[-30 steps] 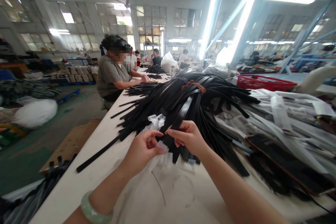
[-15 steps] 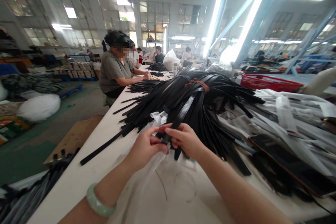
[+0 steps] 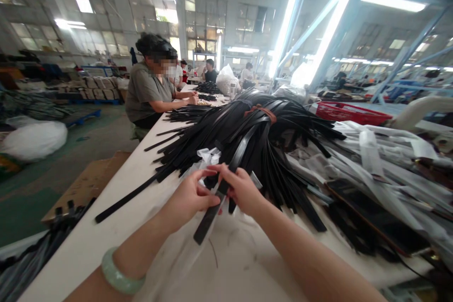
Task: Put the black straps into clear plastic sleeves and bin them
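Between my two hands runs a black strap [image 3: 207, 219], its cut end pointing down toward me inside what looks like a clear plastic sleeve [image 3: 193, 247]. My left hand [image 3: 193, 198] pinches the strap near that end, thumb on top. Just above, my right hand [image 3: 242, 188] grips the same strap with fingers closed. The strap leads back up into a large bundle of black straps [image 3: 283, 160], bound by a brown tie [image 3: 261, 112]. Crumpled white plastic [image 3: 208, 155] lies just beyond my left fingers.
A pale table [image 3: 116, 240] carries the bundle. To the right lie plastic-wrapped strips [image 3: 375, 155], a dark flat phone-like object [image 3: 377, 217] and a red basket [image 3: 354, 112]. A co-worker [image 3: 148, 85] stands at the table's left side. A cardboard box [image 3: 85, 184] is below the left edge.
The strap's end has come down and now shows below my left thumb, with the clear sleeve around it. Both hands stay close together; the view has shifted slightly.
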Tool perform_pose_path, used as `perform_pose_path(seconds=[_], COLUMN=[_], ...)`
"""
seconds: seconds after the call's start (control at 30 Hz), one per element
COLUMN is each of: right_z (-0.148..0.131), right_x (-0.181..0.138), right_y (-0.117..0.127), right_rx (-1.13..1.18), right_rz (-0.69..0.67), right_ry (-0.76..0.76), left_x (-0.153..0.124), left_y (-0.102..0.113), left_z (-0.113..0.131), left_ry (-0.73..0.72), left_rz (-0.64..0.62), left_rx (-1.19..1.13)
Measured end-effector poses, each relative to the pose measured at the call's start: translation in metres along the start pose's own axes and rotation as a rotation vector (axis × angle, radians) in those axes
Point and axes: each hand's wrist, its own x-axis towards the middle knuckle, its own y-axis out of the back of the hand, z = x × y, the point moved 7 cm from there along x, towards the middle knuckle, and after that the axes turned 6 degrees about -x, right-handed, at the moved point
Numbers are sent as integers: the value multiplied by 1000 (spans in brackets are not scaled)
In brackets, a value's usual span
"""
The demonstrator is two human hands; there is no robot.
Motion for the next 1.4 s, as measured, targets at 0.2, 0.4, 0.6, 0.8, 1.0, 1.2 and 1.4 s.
perform_pose_path(seconds=[0.2,0.4,0.6,0.8,1.0,1.2,1.4], right_z=[-1,19,4,12,2,4,2], right_x=[7,3,6,-3,11,13,12], right_y=[25,-5,28,-8,30,31,32], right_rx=[32,-72,181,101,196,123,67], right_rz=[243,10,241,-94,190,167,211], right_ry=[61,-59,8,-132,0,28,83], left_x=[-3,-3,-1,-1,-5,-9,-10], left_y=[1,5,10,11,1,12,13], left_z=[-2,0,0,3,-5,-5,5], left_ry=[49,54,60,22,106,256,163], left_rz=[36,98,123,86,43,-23,-6], left_rx=[50,4,98,89,127,144,213])
